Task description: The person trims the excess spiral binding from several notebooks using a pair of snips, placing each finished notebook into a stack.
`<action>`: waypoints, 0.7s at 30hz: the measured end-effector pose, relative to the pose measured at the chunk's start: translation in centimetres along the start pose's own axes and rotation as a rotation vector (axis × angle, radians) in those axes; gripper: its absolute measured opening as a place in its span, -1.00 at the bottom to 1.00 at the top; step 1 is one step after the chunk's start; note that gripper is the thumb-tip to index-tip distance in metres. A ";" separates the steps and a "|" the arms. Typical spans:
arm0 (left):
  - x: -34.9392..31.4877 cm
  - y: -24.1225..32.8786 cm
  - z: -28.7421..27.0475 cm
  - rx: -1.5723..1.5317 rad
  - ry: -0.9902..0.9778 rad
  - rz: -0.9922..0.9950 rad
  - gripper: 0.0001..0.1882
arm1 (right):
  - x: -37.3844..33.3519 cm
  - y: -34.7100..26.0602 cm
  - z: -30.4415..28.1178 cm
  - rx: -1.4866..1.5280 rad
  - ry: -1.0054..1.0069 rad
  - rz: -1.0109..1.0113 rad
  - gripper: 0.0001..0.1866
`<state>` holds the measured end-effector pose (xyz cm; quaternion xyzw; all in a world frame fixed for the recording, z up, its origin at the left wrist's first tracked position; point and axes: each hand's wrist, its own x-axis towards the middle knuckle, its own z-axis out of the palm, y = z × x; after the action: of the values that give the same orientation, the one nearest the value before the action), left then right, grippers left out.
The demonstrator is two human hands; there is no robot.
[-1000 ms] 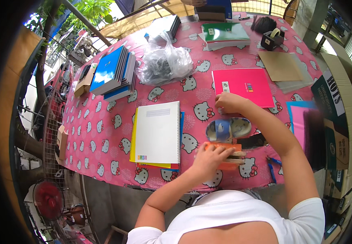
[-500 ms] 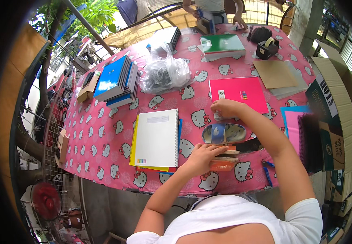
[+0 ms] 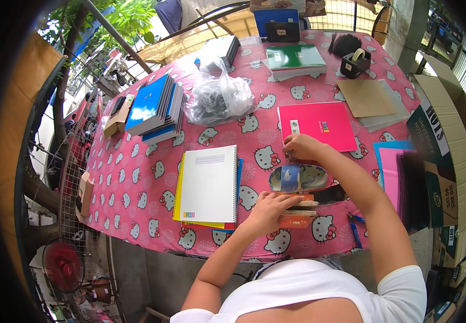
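Note:
My left hand [image 3: 271, 209] lies with its fingers stretched over an orange block with wood-coloured edges [image 3: 297, 218] near the front of the table. My right hand [image 3: 304, 146] is closed in a pinch at the lower left corner of a bright pink-red notebook [image 3: 324, 128]. What its fingertips hold, if anything, is hidden. Between the hands lies a slide sandal [image 3: 297, 178] with a blue strap. A dark flat piece [image 3: 331, 195] sticks out beside it. Left of my left hand is a stack of spiral notebooks [image 3: 209, 185], white on top, with yellow and blue edges below.
Around the pink patterned table [image 3: 120, 215] stand blue notebooks [image 3: 151, 107], a clear plastic bag [image 3: 219, 99], green notebooks [image 3: 296, 58] and a tape dispenser [image 3: 355, 63]. Blue-handled pliers [image 3: 355, 231] lie front right. Cardboard boxes [image 3: 442, 161] crowd the right edge. Across the table, a person holds a blue folder-like item [image 3: 277, 26].
My right hand has shifted slightly down along the notebook's corner. My left hand stays on the orange block. The person opposite has turned the blue and black item to face me.

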<state>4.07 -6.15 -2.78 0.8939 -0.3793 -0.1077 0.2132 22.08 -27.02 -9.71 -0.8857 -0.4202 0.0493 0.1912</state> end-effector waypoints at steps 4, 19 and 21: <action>-0.1 -0.1 0.1 0.014 -0.004 -0.005 -0.21 | 0.0 0.0 -0.3 0.056 -0.016 0.014 -0.77; 11.1 -8.3 -4.2 0.027 0.788 0.053 -0.44 | -2.5 -14.7 -13.9 -0.112 0.212 -0.117 -0.46; 12.3 -7.6 -4.9 -0.067 0.819 0.069 -0.68 | -4.4 -12.6 -13.9 -0.126 0.484 -0.020 -0.42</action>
<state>19.05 -8.86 -2.30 0.8424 -0.2890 0.2519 0.3788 13.58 -27.29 7.62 -0.8776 -0.3733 -0.1926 0.2311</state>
